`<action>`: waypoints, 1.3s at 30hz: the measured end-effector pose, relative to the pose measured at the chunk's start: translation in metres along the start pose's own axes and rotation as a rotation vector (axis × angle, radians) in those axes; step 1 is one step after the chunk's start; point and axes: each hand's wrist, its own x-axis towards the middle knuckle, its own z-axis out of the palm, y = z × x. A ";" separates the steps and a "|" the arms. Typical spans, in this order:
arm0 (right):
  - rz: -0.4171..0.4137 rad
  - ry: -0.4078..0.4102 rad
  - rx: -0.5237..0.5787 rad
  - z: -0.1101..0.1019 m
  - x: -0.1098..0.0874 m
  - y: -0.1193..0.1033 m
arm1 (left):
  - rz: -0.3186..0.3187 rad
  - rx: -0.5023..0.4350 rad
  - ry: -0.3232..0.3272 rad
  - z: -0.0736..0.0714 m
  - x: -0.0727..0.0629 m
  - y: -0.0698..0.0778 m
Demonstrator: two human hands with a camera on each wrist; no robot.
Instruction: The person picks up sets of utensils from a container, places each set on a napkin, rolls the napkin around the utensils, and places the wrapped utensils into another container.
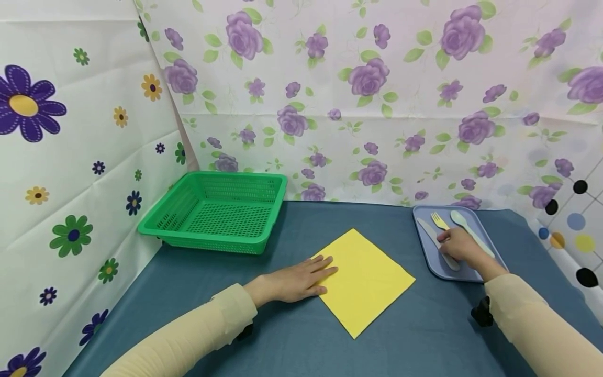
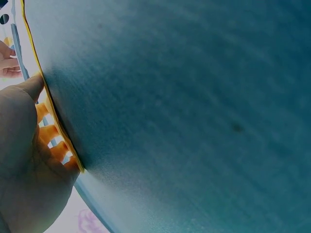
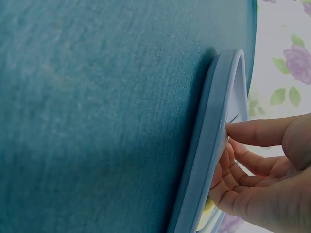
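A yellow square sheet, looking like a folded napkin (image 1: pixel 365 283), lies cornerwise on the blue-covered table. My left hand (image 1: pixel 297 280) rests on its left edge with fingers spread and straight; the left wrist view shows the hand (image 2: pixel 29 150) along the yellow edge. On the right stands a light blue tray (image 1: pixel 426 254) with a pale knife (image 1: pixel 427 230), a yellow fork (image 1: pixel 439 220) and a pale green spoon (image 1: pixel 464 222). Over the knife and fork handle reaches my right hand (image 1: pixel 459 245), fingers bent. Whether its fingertips hold either piece I cannot tell; the tray's wall (image 3: pixel 206 126) hides them partly.
At the back left a green plastic basket (image 1: pixel 268 235) with perforated walls stands on the table (image 1: pixel 292 335). A flower-printed sheet (image 1: pixel 330 136) hangs behind the table, another (image 1: pixel 94 157) on the left. Dotted cloth (image 1: pixel 565 235) borders the right side.
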 end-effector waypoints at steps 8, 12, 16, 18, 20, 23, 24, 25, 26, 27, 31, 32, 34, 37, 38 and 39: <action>0.028 -0.011 0.041 0.001 0.004 0.005 | -0.009 -0.013 -0.008 -0.003 -0.002 0.003; 0.039 -0.026 0.060 0.001 0.004 0.004 | -0.015 -0.017 -0.011 -0.003 -0.002 0.003; 0.031 -0.033 0.067 0.000 0.003 0.004 | -0.019 -0.017 -0.017 -0.003 -0.002 0.003; 0.025 -0.034 0.072 0.000 0.003 0.003 | -0.020 -0.015 -0.022 -0.004 -0.002 0.003; 0.021 -0.034 0.074 0.000 0.003 0.004 | -0.020 -0.010 -0.029 -0.004 -0.001 0.003; 0.025 -0.030 0.073 0.000 0.002 0.003 | -0.015 0.000 -0.033 -0.004 -0.001 0.004; 0.027 -0.028 0.074 -0.001 0.002 0.003 | -0.014 0.003 -0.035 -0.004 0.000 0.004; 0.030 -0.027 0.072 -0.002 0.001 0.002 | -0.013 0.006 -0.036 -0.004 0.000 0.003; 0.034 -0.027 0.072 -0.003 0.001 0.001 | -0.013 0.008 -0.037 -0.004 0.000 0.003; 0.040 -0.028 0.073 -0.003 0.001 0.001 | -0.012 0.008 -0.038 -0.004 0.000 0.003; 0.058 -0.041 0.080 -0.006 0.002 0.002 | -0.012 0.007 -0.034 -0.003 0.000 0.003; 0.064 -0.047 0.090 -0.006 0.002 0.003 | -0.011 0.005 -0.030 -0.003 0.000 0.003; 0.075 -0.058 0.110 -0.006 0.002 0.005 | -0.009 -0.001 -0.028 -0.002 0.000 0.003; 0.094 -0.071 0.152 -0.007 0.002 0.006 | -0.004 -0.008 -0.029 -0.003 0.000 0.002; 0.096 -0.076 0.162 -0.008 0.002 0.007 | -0.004 -0.009 -0.029 -0.003 0.000 0.002; 0.101 -0.078 0.169 -0.008 0.002 0.008 | -0.002 -0.007 -0.031 -0.004 0.000 0.002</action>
